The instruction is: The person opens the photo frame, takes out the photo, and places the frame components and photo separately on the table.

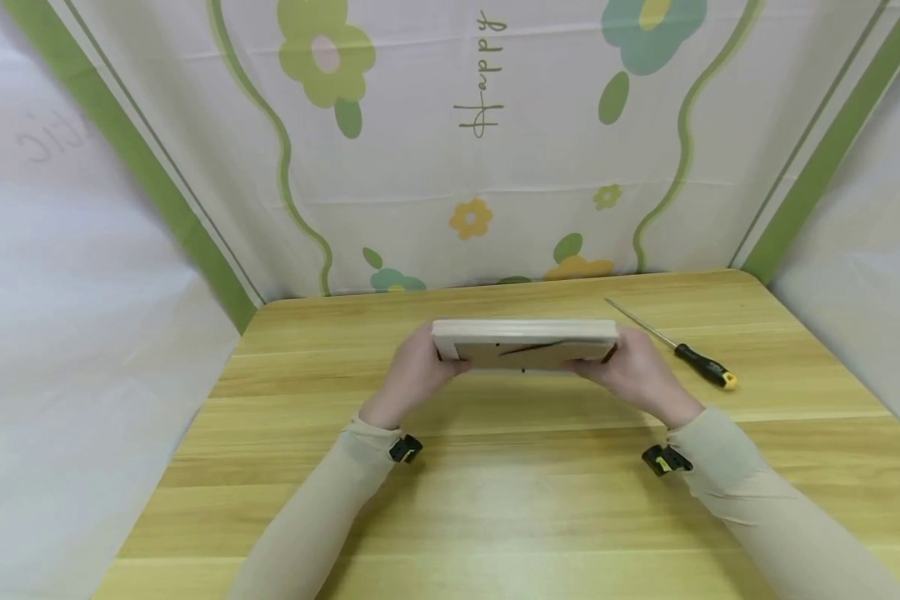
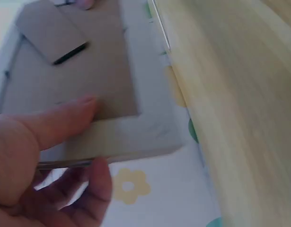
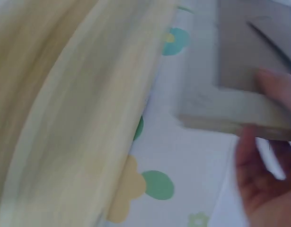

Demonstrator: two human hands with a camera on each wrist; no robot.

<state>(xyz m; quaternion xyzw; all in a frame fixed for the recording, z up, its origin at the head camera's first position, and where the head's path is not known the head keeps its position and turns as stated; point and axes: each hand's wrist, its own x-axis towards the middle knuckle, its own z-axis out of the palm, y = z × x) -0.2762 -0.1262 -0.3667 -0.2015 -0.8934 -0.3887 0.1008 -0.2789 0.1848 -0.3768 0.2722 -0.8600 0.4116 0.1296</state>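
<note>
Both hands hold a white picture frame [image 1: 525, 330] above the wooden table, one at each end. Its brown backing board [image 2: 107, 80] faces me, with a stand flap [image 2: 50, 33] on it. My left hand [image 1: 417, 369] grips the left end, thumb over the back and fingers curled beneath the edge in the left wrist view. At the opposite end my right hand [image 1: 640, 375] pinches the frame the same way; the right wrist view is blurred there. The picture side is turned away and hidden.
A screwdriver [image 1: 705, 365] with a black and yellow handle lies on the wooden table [image 1: 510, 500], right of the right hand. Behind the table hangs a white cloth [image 1: 412, 167] printed with flowers. White sheets stand at both sides.
</note>
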